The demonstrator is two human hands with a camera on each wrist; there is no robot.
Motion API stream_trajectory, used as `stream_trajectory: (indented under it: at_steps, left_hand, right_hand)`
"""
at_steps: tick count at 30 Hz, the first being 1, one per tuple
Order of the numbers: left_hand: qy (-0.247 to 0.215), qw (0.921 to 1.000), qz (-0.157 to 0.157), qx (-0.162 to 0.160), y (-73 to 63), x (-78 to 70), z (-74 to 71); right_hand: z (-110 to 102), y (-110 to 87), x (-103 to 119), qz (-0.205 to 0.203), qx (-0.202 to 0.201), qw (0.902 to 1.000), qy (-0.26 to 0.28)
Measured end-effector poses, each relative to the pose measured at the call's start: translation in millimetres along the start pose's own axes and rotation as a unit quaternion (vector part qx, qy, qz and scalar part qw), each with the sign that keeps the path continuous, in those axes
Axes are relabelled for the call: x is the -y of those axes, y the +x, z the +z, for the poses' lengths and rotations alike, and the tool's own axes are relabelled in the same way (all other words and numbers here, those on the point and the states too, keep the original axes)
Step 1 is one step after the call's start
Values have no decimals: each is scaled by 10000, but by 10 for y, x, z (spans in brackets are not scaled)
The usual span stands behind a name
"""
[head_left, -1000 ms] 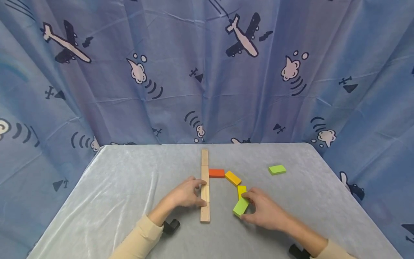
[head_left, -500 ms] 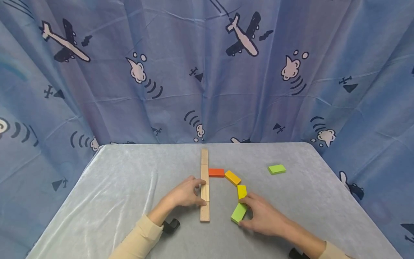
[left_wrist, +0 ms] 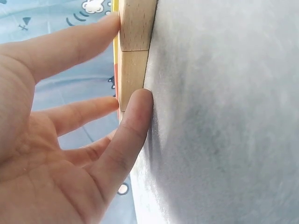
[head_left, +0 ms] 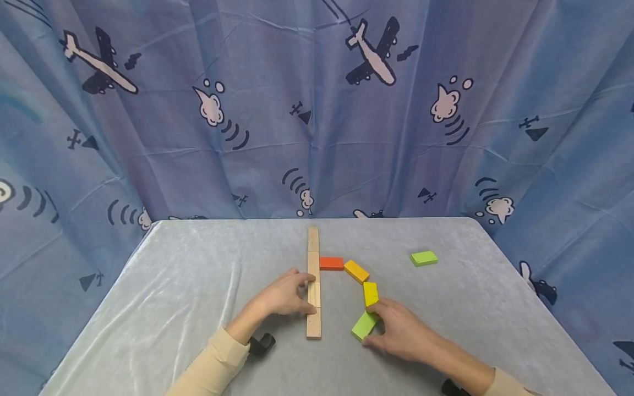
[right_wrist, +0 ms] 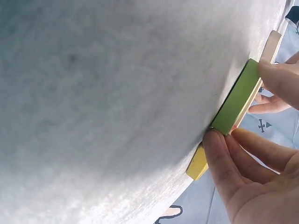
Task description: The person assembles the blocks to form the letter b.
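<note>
Several plain wooden blocks lie end to end in a straight row. My left hand rests its extended fingers and thumb against the row's side and top; in the left wrist view the fingertips touch the wood. My right hand pinches a light green block by its two ends, thumb at the near end and fingers at the far end. The right wrist view has this green block lying flat on the cloth. Its far end sits by a yellow block, whose near corner the fingertips partly cover.
A red block abuts the wooden row, followed by an orange-yellow block in a curve. Another light green block lies apart at the back right. Grey-white cloth covers the table; a blue printed curtain hangs behind.
My right hand has moved the green block nearer to me and slightly left, off its overlap with the yellow block's near end. The left hand has stayed on the wooden row.
</note>
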State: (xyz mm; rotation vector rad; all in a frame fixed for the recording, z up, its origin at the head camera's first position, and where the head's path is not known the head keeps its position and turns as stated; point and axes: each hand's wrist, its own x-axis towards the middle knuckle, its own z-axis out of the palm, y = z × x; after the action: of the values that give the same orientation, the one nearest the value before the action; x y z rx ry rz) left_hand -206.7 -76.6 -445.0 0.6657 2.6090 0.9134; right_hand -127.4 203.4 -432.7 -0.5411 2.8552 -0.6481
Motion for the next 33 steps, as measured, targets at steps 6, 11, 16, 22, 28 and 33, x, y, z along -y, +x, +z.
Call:
stream_trajectory:
  at_steps: [6,11,16,22,28,33]
  left_hand:
    - [-7,10000,-49,11,2,-1,2]
    - [-1,10000,-62,16,-5,-10,-5]
    - [9,10000,-82,33,-2,-5,-8]
    - [6,10000,-40,27,2,6,-1]
    - [81,10000,22,-10,5,12,5]
    - [0,10000,-54,42,-3,5,-5]
  right_hand:
    - [20,46,50,324,-5,9995,-7]
    - [33,76,75,469,-80,9989,-54]
    - [35,97,76,487,-151,9987,-79]
    - [-37,107,52,564,-98,9983,76]
    - [-193,106,-7,603,-163,9980,135]
    - [-338,108,-78,475,-343,9983,19]
